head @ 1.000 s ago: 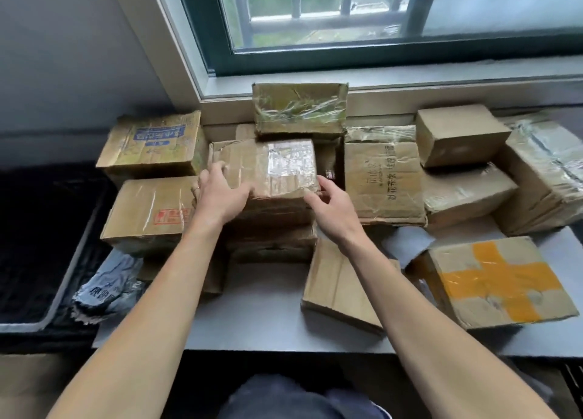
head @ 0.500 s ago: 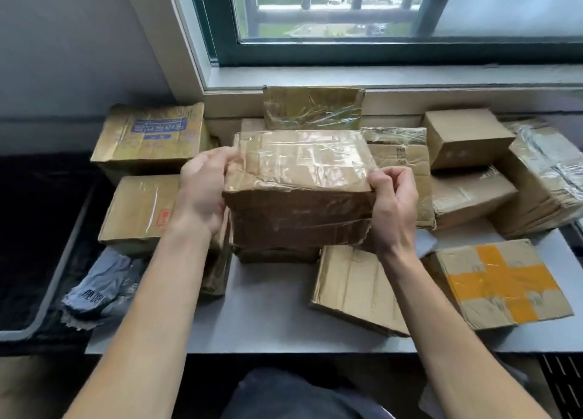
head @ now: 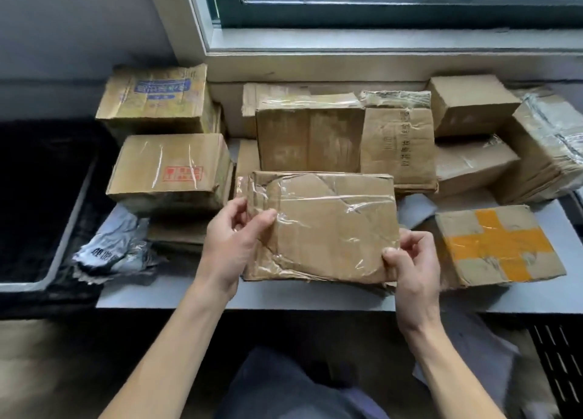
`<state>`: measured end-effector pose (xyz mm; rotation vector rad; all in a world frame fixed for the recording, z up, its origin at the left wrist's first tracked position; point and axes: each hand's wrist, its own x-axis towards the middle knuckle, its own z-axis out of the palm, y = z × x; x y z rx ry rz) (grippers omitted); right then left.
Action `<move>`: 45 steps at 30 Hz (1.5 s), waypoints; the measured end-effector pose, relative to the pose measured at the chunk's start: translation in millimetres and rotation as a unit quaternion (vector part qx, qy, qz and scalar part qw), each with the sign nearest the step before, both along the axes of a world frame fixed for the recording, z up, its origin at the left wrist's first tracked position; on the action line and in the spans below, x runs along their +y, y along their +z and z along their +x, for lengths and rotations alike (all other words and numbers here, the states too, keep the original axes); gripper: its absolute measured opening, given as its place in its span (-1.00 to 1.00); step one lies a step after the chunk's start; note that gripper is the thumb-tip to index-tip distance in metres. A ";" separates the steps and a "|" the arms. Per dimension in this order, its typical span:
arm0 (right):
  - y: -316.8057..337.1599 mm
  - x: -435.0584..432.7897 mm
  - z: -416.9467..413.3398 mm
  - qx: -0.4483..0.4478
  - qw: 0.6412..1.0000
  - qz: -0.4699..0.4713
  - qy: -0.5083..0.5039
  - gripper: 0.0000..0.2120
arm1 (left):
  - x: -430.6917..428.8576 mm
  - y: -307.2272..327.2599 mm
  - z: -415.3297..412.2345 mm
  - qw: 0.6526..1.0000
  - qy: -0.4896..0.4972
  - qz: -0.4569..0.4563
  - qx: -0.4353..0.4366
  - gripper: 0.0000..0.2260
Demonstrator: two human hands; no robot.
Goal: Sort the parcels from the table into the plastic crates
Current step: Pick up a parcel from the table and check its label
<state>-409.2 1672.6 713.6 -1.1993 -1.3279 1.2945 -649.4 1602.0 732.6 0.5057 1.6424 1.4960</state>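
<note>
I hold a flat, tape-wrapped cardboard parcel (head: 325,226) over the near part of the grey table (head: 195,295). My left hand (head: 232,245) grips its left edge, thumb on top. My right hand (head: 410,261) pinches its near right corner. Several more brown parcels lie behind and beside it, among them one with a red stamp (head: 172,169) and one with a blue label (head: 157,98). A black plastic crate (head: 47,204) with a grey rim stands left of the table.
A parcel with an orange tape cross (head: 498,245) lies at the right. A crumpled grey mailer bag (head: 116,248) sits at the table's left edge. Behind the pile runs a window sill (head: 362,40). A dark slatted crate (head: 558,365) shows at the lower right.
Both hands took the taped parcel off the pile, lifted it and brought it toward me; it now shows its broad face. The camera tilted down.
</note>
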 end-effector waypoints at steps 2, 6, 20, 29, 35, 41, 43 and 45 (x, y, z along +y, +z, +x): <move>-1.4 -9.8 1.5 0.004 0.999 -0.006 0.034 -0.79 | -13.4 -0.9 3.2 1.000 0.023 -0.005 0.014 -0.51; -5.6 -29.6 10.8 0.004 0.998 -0.017 0.058 -0.74 | -43.1 -2.2 20.6 0.997 0.065 -0.030 0.014 -0.74; -35.9 -77.6 -9.8 -0.106 0.982 -0.087 0.126 -0.58 | -110.2 -56.3 4.6 0.995 0.059 -0.069 -0.043 -0.78; -42.5 -103.8 -47.1 -0.163 0.979 -0.079 0.091 -0.56 | -133.9 -65.2 -42.2 0.996 0.016 -0.070 -0.050 -0.48; -59.8 -108.6 -64.5 -0.175 0.973 -0.132 0.077 -0.55 | -134.8 -83.0 -58.1 0.995 0.014 -0.087 -0.054 -0.59; -87.8 -108.4 -80.1 -0.204 0.962 -0.180 0.028 -0.64 | -118.8 -121.8 -57.8 0.994 -0.020 -0.106 0.006 -0.61; -89.8 -99.2 -81.2 -0.213 0.960 -0.184 0.011 -0.64 | -111.1 -129.4 -49.6 0.994 -0.018 -0.110 0.019 -0.62; -91.3 -86.2 -77.7 -0.229 0.957 -0.179 0.007 -0.61 | -101.4 -132.1 -40.2 0.993 -0.012 -0.117 0.023 -0.64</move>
